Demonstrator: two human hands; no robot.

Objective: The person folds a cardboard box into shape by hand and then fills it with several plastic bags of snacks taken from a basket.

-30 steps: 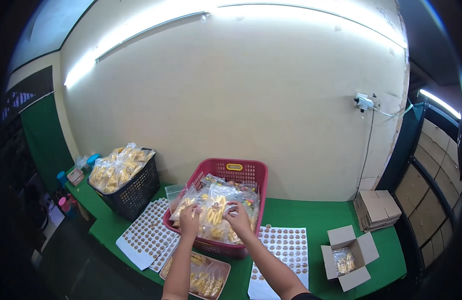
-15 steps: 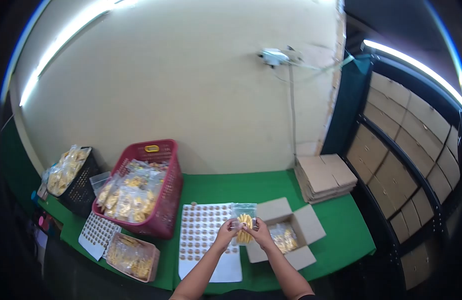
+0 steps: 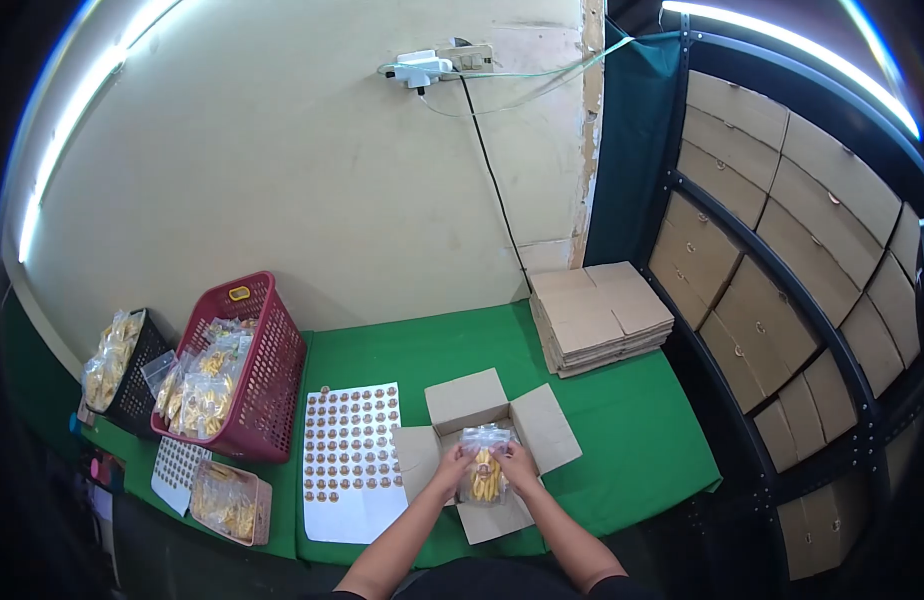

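A clear zip bag of yellow, finger-shaped pieces (image 3: 485, 482) hangs upright between my hands. My left hand (image 3: 452, 469) pinches its left side, and my right hand (image 3: 518, 468) grips the right side. Both hands are closed on the bag, which is over an open cardboard box (image 3: 545, 428) with its flaps spread outward. The bag and hands hide most of the box's inside. Just left of the box lies a white sheet of round brown stickers (image 3: 350, 515), its lower part bare.
A maroon basket (image 3: 282, 400) full of similar bags stands left on the green table (image 3: 622, 450). Beyond are a black basket (image 3: 135, 385), a pink tub (image 3: 264, 500) and another sticker sheet (image 3: 168, 490). Flattened cartons (image 3: 602, 315) are stacked at the back right, near shelved boxes (image 3: 772, 330).
My view has turned right. Both hands have carried the bag from between the sticker sheet and the box to over the box opening, still holding it.
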